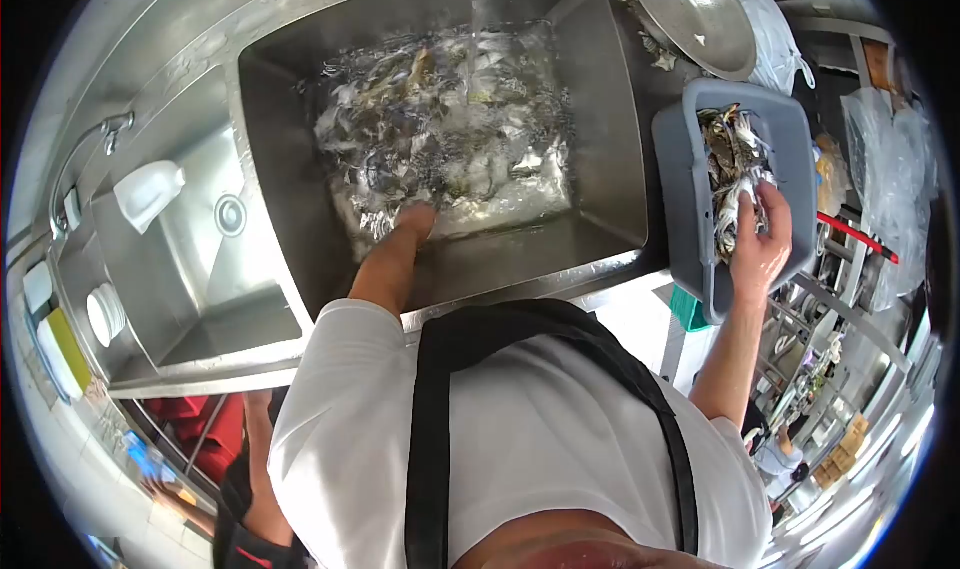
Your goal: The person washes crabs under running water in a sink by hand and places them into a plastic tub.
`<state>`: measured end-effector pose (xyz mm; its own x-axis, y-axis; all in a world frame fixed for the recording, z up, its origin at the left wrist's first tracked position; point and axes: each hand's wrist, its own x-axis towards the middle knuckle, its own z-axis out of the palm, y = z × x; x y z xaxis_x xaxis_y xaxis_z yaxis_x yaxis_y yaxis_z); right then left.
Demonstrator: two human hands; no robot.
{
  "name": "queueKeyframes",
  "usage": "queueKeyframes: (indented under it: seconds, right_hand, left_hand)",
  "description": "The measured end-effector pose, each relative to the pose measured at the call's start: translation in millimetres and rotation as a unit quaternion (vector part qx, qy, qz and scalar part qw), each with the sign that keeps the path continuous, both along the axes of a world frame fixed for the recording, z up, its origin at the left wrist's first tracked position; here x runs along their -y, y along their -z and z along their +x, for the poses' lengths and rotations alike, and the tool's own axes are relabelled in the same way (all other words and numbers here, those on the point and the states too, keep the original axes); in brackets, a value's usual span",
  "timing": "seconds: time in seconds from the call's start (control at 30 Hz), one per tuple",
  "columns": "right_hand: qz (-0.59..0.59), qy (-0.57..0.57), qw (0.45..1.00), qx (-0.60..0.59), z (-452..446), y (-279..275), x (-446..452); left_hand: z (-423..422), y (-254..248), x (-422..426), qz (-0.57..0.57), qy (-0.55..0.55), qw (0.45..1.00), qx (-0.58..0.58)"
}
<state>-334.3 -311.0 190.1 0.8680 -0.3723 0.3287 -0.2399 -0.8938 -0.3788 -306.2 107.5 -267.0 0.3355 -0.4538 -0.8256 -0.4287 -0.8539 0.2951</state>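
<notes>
My left hand (417,219) reaches into the large steel sink (285,209), its fingers hidden under churning water. Around it in the water lies a mass of what look like crabs (450,129), pale and brown, blurred by splashes. To the right, my right hand (762,239) is over a grey plastic tub (685,219). Its fingers are curved and apart, the tips at a pale crab (742,187) on the pile. More crabs (730,139), with brown shells and thin legs, fill part of this tub.
Water (476,29) pours into the sink from above. A smaller steel sink (200,259) with a white scoop-like container (150,191) adjoins on the left. A metal bowl (690,14) and a white plastic bag (775,39) sit behind the tub. Another person's leg (262,469) shows at lower left.
</notes>
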Motion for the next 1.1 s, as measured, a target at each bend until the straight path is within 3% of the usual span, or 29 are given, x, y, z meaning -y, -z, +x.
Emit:
queueKeyframes:
  seconds: [0.07, 0.17, 0.23, 0.27, 0.33, 0.37, 0.4, 0.43, 0.47, 0.5, 0.57, 0.6, 0.63, 0.7, 0.77, 0.83, 0.87, 0.9, 0.97, 1.0, 1.03, 1.1]
  right_hand:
    - [0.05, -0.067, 0.996, 0.04, 13.7, 8.2, -28.8]
    - [0.055, -0.207, 0.973, 0.081, 29.5, 27.3, -81.0]
    - [0.179, -0.213, 0.959, 0.052, 32.3, 54.3, -114.3]
    - [0.272, -0.223, 0.935, 0.04, 33.1, 68.5, -131.2]
    - [0.412, -0.184, 0.891, -0.045, 32.4, 119.8, -154.7]
    - [0.503, -0.158, 0.846, -0.078, 33.4, 155.4, -164.1]
    - [0.632, -0.13, 0.742, -0.184, 37.2, 205.4, -163.2]
    - [0.68, -0.032, 0.678, -0.276, 40.8, 217.9, -172.1]
    - [0.712, 0.065, 0.598, -0.362, 44.6, 225.3, -182.7]
    - [0.714, 0.062, 0.6, -0.356, 46.8, 235.2, -189.9]
    - [0.796, 0.163, 0.443, -0.378, 50.8, 250.4, -201.6]
    - [0.828, 0.169, 0.403, -0.351, 53.4, 247.0, -204.8]
    - [0.83, 0.168, 0.4, -0.351, 51.6, 251.1, -205.0]
    - [0.899, 0.03, 0.383, -0.21, 53.2, 254.2, -205.5]
    - [0.915, 0.041, 0.355, -0.187, 61.3, 251.4, -202.8]
    - [0.897, 0.059, 0.426, -0.105, 65.1, 236.0, -199.5]
    - [0.905, 0.06, 0.411, -0.096, 68.1, 231.0, -195.3]
    - [0.904, 0.06, 0.413, -0.094, 69.2, 226.7, -193.3]
    - [0.897, 0.062, 0.434, -0.051, 73.0, 218.3, -192.4]
    - [0.897, 0.088, 0.434, -0.017, 72.7, 203.5, -195.5]
    - [0.896, 0.086, 0.435, -0.015, 71.5, 201.3, -194.4]
    - [0.909, 0.023, 0.417, 0.015, 69.6, 197.9, -194.4]
  left_hand:
    - [-7.7, 60.3, -13.4, -0.046, -0.053, 0.993, 0.099]
    - [21.4, -11.0, -8.6, -0.081, -0.111, 0.98, 0.146]
    - [41.0, -49.5, -15.5, -0.185, -0.284, 0.939, 0.064]
    - [42.9, -71.0, -15.6, -0.183, -0.281, 0.94, 0.063]
    - [53.2, -107.7, -12.4, -0.328, -0.416, 0.848, 0.015]
    - [54.9, -118.6, -9.7, -0.329, -0.412, 0.85, 0.017]
    - [55.1, -127.7, -6.5, -0.383, -0.453, 0.805, 0.002]
    - [56.2, -138.6, -3.0, -0.434, -0.491, 0.755, -0.014]
    - [56.5, -156.1, 1.4, -0.412, -0.492, 0.767, -0.001]
    - [53.3, -172.5, 7.7, -0.415, -0.487, 0.768, 0.003]
    - [40.3, -201.0, 19.3, -0.523, -0.502, 0.688, -0.013]
    - [32.7, -210.7, 21.0, -0.537, -0.499, 0.68, -0.017]
    - [23.5, -225.0, 24.3, -0.535, -0.499, 0.682, -0.016]
    - [10.0, -249.2, 30.7, -0.573, -0.525, 0.629, -0.025]
    - [3.0, -240.1, 30.5, -0.58, -0.552, 0.599, -0.016]
    - [-0.2, -236.4, 33.3, -0.561, -0.663, 0.495, -0.02]
    - [-0.4, -233.9, 37.6, -0.557, -0.688, 0.466, -0.001]
    - [-0.5, -232.0, 40.0, -0.558, -0.686, 0.466, -0.003]
    - [-0.1, -228.2, 44.8, -0.473, -0.707, 0.524, 0.05]
    - [-1.5, -219.3, 46.9, -0.489, -0.712, 0.503, -0.029]
    - [0.7, -235.7, 55.9, -0.491, -0.711, 0.503, -0.03]
    - [1.8, -264.8, 76.5, -0.496, -0.726, 0.437, -0.188]
